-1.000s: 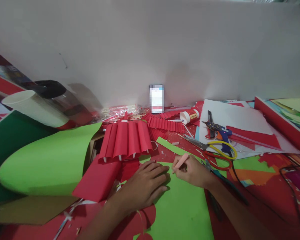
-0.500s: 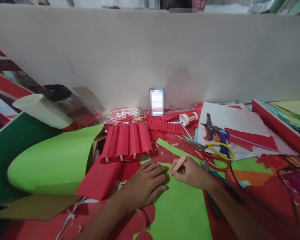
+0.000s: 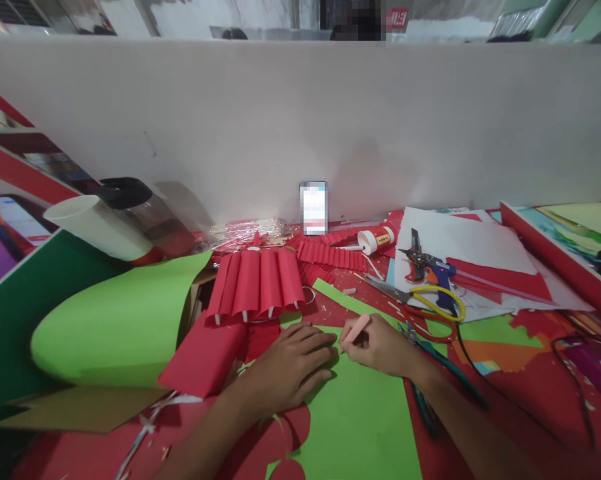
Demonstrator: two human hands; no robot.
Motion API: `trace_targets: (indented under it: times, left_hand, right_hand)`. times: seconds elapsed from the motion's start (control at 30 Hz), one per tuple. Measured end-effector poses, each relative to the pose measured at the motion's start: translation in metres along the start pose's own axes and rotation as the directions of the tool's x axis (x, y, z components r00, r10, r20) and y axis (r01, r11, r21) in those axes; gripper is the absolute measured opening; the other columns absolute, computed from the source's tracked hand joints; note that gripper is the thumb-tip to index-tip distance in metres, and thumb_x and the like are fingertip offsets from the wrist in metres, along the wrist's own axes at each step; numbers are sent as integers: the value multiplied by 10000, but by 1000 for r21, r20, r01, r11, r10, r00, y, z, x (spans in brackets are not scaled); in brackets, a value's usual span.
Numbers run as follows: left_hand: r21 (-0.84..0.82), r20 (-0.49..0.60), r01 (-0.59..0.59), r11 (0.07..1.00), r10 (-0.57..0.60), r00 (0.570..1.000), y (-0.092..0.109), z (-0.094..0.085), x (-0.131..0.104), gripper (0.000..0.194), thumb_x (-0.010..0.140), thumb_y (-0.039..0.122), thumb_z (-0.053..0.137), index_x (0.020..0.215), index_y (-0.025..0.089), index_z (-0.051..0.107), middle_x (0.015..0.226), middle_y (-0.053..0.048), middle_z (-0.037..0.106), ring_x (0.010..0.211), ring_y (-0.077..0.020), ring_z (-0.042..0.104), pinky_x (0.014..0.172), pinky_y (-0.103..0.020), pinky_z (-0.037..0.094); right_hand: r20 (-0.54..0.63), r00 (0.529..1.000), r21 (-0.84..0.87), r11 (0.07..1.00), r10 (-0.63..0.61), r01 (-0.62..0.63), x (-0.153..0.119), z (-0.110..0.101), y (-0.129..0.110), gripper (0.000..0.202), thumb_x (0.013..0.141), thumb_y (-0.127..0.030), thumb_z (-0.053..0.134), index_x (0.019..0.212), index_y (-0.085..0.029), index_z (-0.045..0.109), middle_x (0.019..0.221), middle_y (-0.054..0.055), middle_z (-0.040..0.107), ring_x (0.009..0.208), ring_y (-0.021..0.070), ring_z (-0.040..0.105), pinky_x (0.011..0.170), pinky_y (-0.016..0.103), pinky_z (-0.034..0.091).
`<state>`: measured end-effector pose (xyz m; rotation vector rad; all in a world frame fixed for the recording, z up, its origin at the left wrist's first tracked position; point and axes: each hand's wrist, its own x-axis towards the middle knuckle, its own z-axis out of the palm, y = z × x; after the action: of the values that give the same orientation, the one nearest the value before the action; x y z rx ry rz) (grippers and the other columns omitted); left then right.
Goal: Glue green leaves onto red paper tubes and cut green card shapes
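My left hand (image 3: 297, 363) lies flat on a sheet of bright green paper (image 3: 363, 420), its fingers stretched out and apart from any tool. Close to its fingertips, my right hand (image 3: 375, 343) pinches a pale pink pen (image 3: 356, 330), tilted, with its lower end down at the green sheet. Cut red paper pieces (image 3: 290, 427) with rounded edges lie by the sheet's left side. Behind my left hand sits a red pleated paper piece (image 3: 257, 283) with white strips at its lower edge. A narrow green strip (image 3: 350, 300) lies beyond my right hand.
Right of my hands lie yellow-and-red scissors (image 3: 437, 303), green-handled pliers (image 3: 445, 367) and a blue glue gun (image 3: 440, 273) with a cord. At left are a curled green sheet (image 3: 110, 327) and a white cup (image 3: 97, 227). A phone (image 3: 314, 208) leans against the white partition (image 3: 230, 127).
The view has tipped up slightly, so more shows above the partition. Both hands stay at nearly the same place on the green paper, the pen still in my right hand.
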<state>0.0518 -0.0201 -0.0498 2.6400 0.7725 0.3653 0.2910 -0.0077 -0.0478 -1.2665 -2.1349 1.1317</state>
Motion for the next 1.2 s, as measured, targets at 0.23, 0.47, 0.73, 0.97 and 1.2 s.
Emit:
trace_targets:
  times: [0.23,0.47,0.73,0.97,1.2]
  left_hand:
    - [8,4,29,1000,-29,1000,2,0,1,260,1021,339,481,1222,238,612,1330,-48,647,1217,-226,570,1106,-435,378]
    - [-18,58,38,999,-37,998,-3,3,0,269,1032,288,427,1236,249,598,1399,-28,611,1264,-226,545,1135,-447,339]
    - [-36,102,33,999,-30,994,-11,4,-3,484,897,76,474,1332,271,560,1464,-13,569,1318,-230,517,1165,-479,309]
    - [-40,98,25,999,-21,995,-12,2,-4,504,900,65,451,1348,268,559,1487,-8,550,1324,-227,513,1162,-478,323]
    - [-42,89,15,999,-11,996,-13,4,-3,509,876,60,464,1335,253,570,1466,-22,569,1313,-237,520,1161,-478,325]
  right_hand:
    - [-11,1000,5,1000,-15,15,1,2,2,126,809,-124,591,760,-164,700,745,2,728,622,131,609,557,210,410]
    - [-20,1000,27,1000,-6,7,1,3,6,107,796,-127,617,750,-170,704,757,9,742,660,145,639,589,207,440]
    - [16,1000,49,999,-23,22,1,2,4,105,814,-167,640,800,-186,743,793,-3,757,660,139,645,583,209,438]
    - [10,1000,25,1000,6,-6,1,-1,1,120,809,-131,612,767,-170,717,702,-14,705,576,110,553,510,205,374]
    - [27,999,44,998,-34,32,0,2,2,116,812,-147,648,808,-190,756,823,-8,768,689,137,661,601,205,449]
